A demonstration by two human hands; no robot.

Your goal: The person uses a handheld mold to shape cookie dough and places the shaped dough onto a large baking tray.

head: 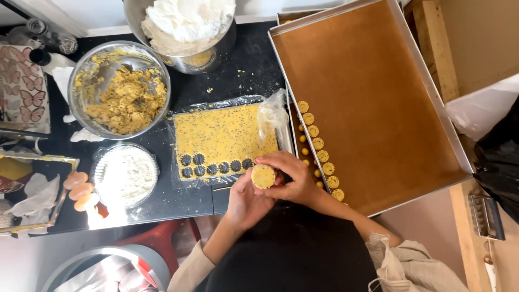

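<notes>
- Left hand (pixel 243 201): palm up, cupped under a small round yellow dough disc with fluted edge (pixel 263 176); fingers curled loosely around its underside.
- Right hand (pixel 292 178): fingers bent over the disc from above and to the right, fingertips pinching its rim; whether the thumb presses the top cannot be made out.
- Just beyond the fingertips: flat yellow speckled dough sheet on clear plastic film (pixel 224 135), with a double row of round cut-outs (pixel 213 165) along its near edge.
- Right of the fingers: large metal baking tray lined with brown paper (pixel 373 103), a line of small fluted yellow rounds (pixel 319 146) down its left edge.
- Well left of the fingers: steel bowl of crumbly yellow dough (pixel 121 92); below it, a round dish of white flour (pixel 125 174).
- Far beyond the fingers: steel mixing bowl of white cream (pixel 186 27).
- All standing on a black worktop (pixel 243 65).
</notes>
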